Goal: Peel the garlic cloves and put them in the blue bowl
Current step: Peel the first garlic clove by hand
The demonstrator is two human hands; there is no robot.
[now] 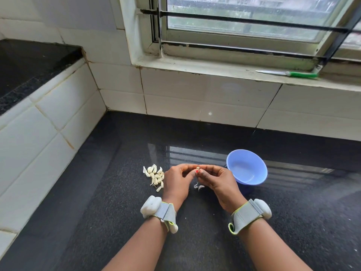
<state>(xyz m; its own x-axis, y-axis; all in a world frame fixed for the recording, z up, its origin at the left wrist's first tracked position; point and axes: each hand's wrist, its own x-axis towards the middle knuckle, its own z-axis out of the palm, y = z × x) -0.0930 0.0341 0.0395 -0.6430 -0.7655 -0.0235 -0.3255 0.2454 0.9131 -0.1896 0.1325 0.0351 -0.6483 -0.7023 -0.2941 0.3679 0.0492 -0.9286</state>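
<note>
Pinching one garlic clove [197,168] between left hand [178,179] and right hand [216,179]

Holding it above the black counter [195,133]; unpeeled cloves [155,176] heaped left; blue bowl [246,167] right, nothing visible inside; peel scraps [198,186] beneath.

Bench [121,192]: black speckled stone, glossy, mirroring the window bars.
Wall [205,98]: white tiles with stained grout, running round the corner at left.
Ledge [29,65]: a higher black slab at upper left, above the tiled side.
Window [244,20]: pale frame, dark bars across wet glass.
Sill [214,71]: grimy at the back edge.
Knife [289,74]: green handle, lying flat on the sill at right.
</note>
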